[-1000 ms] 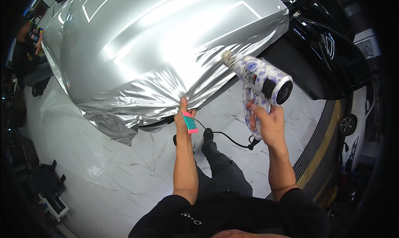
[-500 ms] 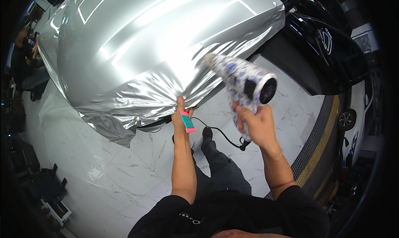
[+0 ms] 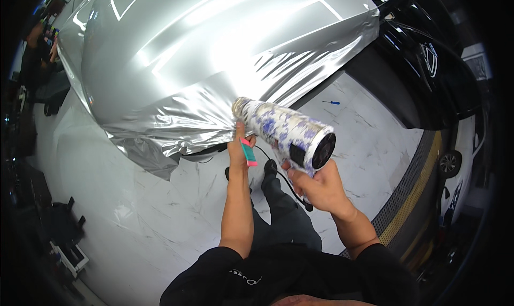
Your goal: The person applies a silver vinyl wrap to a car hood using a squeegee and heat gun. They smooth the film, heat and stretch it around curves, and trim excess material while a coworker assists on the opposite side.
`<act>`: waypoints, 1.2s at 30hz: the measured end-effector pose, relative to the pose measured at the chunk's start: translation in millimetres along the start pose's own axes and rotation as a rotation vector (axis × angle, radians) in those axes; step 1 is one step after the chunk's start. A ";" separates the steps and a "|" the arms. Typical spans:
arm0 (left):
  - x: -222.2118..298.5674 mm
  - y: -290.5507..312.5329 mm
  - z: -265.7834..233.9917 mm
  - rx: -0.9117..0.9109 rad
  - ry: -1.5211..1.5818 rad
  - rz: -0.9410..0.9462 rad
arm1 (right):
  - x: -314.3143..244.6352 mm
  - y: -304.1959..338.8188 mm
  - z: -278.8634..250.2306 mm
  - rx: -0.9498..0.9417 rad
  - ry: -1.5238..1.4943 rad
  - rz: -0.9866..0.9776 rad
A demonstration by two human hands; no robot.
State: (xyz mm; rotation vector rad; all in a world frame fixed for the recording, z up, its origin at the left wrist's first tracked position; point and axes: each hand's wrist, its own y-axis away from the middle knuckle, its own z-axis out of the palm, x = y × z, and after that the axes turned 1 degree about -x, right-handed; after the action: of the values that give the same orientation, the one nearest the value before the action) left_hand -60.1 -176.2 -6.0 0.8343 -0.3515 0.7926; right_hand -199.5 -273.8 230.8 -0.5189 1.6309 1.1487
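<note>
My right hand [image 3: 322,189] grips the handle of a heat gun [image 3: 282,128] with a white and blue floral pattern. Its nozzle points at creased silver vinyl film [image 3: 176,86] draped over the car's front end. Just below the nozzle, my left hand [image 3: 237,150] is closed on the film's gathered edge, pulling folds that fan out from the fingers. A teal and pink squeegee [image 3: 248,152] is also tucked in that hand. The left fingertips are partly hidden.
A blue-handled screwdriver [image 3: 332,102] lies on the white marbled floor [image 3: 160,226]. The gun's black cord [image 3: 289,182] hangs near my legs. A black car door [image 3: 444,86] stands at the right, a white car [image 3: 460,167] beyond it. Another person [image 3: 45,70] is at far left.
The heat gun has swung left and down, bringing its nozzle close above my left hand. My left hand keeps its hold on the film. The screwdriver has come into sight.
</note>
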 end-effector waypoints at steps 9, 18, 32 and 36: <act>-1.2 3.1 -0.6 -0.004 -0.085 -0.007 | 10.0 -9.3 47.0 -0.106 0.278 -0.317; -3.5 -1.5 -2.8 -0.035 -0.107 0.047 | 10.5 -8.8 57.2 -0.119 0.261 -0.284; 3.8 10.9 6.4 -0.075 -0.130 0.084 | 16.1 -5.2 -40.5 0.337 0.038 -0.144; -1.7 5.7 0.1 -0.049 -0.075 0.074 | 18.3 7.2 -47.2 0.135 0.045 -0.059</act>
State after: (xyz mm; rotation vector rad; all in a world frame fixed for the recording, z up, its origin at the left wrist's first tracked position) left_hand -65.5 -174.8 -3.9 0.8101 -0.4688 0.8195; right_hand -235.3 -307.9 218.0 -0.5054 1.7074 0.9814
